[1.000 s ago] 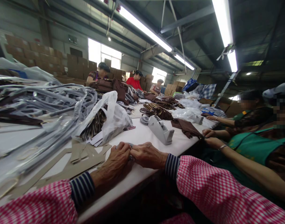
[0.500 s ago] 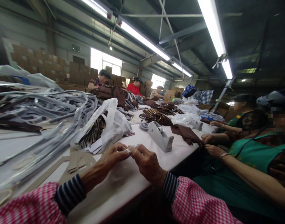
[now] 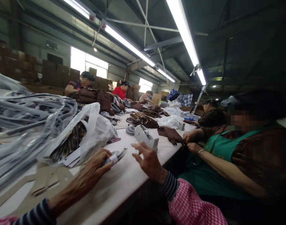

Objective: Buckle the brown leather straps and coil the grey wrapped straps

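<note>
Grey bundle point(image 3: 121, 153) lay in the grasp of the left hand point(image 3: 98, 163), on the near left side of the tape dispenser point(image 3: 140, 135) and well short of touching it. Thumb and fingers were closed around its near end, clamped there, while its far end poked out toward the dispenser. A white band point(image 3: 113, 158) sat around the bundle just beyond the fingertips; whether its ends were fastened could not be told.

The right hand point(image 3: 148, 160) was raised in front of the dispenser, fingers spread apart, with nothing visible between them. Whether it touched the dispenser was unclear, since it covered part of the body.

Judging by this, the step in hand was a one-handed hold on the banded bundle, with the other hand free. Further handling, as I judged it, called for a steady left pinch, so that the band did not slip or loosen, and clear room for the right fingers beside the dispenser.

Around that landmark, a grey coil point(image 3: 130, 130) stood just behind it to the left, and a brown fabric piece point(image 3: 172, 134) lay to its right, near a co-worker's hands point(image 3: 192, 141). Left of the dispenser stood a translucent bag point(image 3: 96, 126), with white strips point(image 3: 74, 158) at its foot.
</note>
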The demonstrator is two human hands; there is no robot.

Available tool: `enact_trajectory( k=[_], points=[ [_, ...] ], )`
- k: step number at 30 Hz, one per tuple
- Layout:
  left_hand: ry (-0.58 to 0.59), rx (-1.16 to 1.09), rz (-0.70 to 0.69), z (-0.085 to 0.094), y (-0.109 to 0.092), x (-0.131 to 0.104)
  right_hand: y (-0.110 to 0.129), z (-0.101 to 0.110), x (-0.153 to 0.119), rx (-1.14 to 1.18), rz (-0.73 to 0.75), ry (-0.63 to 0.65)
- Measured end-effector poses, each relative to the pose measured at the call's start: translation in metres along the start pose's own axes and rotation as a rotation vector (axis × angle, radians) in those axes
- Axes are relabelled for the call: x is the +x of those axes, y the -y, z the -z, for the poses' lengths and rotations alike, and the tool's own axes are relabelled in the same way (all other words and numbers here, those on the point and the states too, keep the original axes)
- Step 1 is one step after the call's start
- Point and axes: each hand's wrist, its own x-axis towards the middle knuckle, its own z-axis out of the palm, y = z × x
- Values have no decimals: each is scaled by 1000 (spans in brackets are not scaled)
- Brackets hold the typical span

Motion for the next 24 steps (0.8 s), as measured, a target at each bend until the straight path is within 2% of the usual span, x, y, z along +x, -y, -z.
enact_trajectory(
  k=[2,3,5,7,11,15,19,24],
  points=[
    [-28,74,-79,-8,8,-3,-33,36,13,-11,-270,-132],
    [-37,106,-122,-12,12,-4,-49,53,20,-27,-353,-173],
    [-34,162,-198,-20,19,-6,-79,79,34,-19,-468,-171],
    [-29,198,-240,-25,21,-8,-99,91,44,32,-571,-93],
    [-17,200,-227,-25,18,-10,-113,85,51,173,-748,63],
    [-3,175,-187,-22,16,-12,-115,77,54,259,-837,94],
    [-44,149,-173,-24,22,-11,-122,73,56,319,-923,50],
    [-56,121,-173,-23,27,-8,-126,65,50,432,-968,-95]
  ],
)
